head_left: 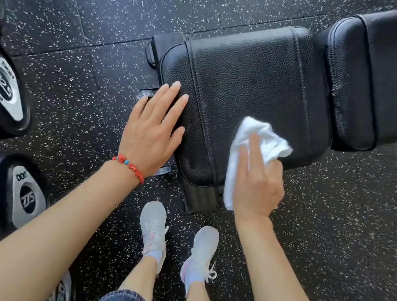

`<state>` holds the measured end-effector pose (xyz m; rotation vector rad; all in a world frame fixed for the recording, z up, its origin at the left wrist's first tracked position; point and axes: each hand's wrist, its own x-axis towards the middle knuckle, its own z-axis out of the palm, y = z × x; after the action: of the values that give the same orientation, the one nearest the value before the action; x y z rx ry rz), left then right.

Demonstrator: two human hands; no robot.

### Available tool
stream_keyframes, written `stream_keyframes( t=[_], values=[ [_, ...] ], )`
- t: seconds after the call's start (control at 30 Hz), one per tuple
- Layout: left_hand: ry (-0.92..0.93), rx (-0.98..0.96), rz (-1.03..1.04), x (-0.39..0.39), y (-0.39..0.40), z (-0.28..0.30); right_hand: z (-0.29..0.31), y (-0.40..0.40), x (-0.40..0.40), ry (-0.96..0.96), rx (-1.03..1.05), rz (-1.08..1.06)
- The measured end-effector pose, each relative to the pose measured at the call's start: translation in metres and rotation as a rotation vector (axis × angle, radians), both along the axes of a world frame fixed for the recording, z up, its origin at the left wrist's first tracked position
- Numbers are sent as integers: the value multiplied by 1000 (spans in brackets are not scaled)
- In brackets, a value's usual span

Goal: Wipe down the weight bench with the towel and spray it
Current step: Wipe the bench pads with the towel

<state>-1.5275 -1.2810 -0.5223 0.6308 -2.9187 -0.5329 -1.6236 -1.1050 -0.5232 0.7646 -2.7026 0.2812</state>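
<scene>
Standing: pale grey laced sneakers (154,228) on black speckled rubber floor (331,223), at bench's end.
Right hand (258,183): fingers curled, clutching bunched white terry towel (264,137), pressed on seat's near edge.
Left hand (154,131): flat, fingers spread, gripping nothing; braced on seat's end; red beaded bracelet (129,165) at wrist.
Bench: black textured leatherette weight bench (252,82); seat underhand, back pad beyond.
Spray: none visible.
Risk: bunched towel likely skipping stitched seams and pad gap; loose tail trailing floorward, picking up grit.
Beyond, left: silver-capped black dumbbells (25,196).

A gym; speckled rubber floor (330,235); dumbbells (25,196); bench (248,77)
</scene>
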Motion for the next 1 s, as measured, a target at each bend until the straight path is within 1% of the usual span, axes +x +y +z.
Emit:
stream_keyframes(
  t=[0.07,0.2,0.3,0.43,0.53,0.63,0.7,0.73,0.83,0.87,0.93,1.0],
  values=[
    [5,1,2,-1,0,-1,1,-26,1,-28,-14,-20],
    [7,10,32,-2,5,-1,2,-84,-28,12,-26,104],
    [5,16,32,-1,5,-1,5,-104,-42,-69,-50,117],
    [-40,22,28,-1,5,3,7,-92,-31,-49,-43,109],
    [-103,67,48,-2,8,11,10,-60,-7,-49,37,187],
    [-159,112,61,3,14,24,21,-26,16,-102,93,236],
    [-184,131,53,11,21,34,32,-12,25,-188,98,224],
    [-193,141,55,15,25,38,37,-7,29,-261,80,205],
    [-198,172,96,27,36,55,57,3,37,-648,-33,69],
    [-195,175,109,30,38,62,65,8,40,-740,-73,24],
    [-182,176,119,37,42,79,80,17,43,-818,-150,-66],
    [-180,177,131,42,44,97,100,20,44,-853,-243,-137]
  ],
)
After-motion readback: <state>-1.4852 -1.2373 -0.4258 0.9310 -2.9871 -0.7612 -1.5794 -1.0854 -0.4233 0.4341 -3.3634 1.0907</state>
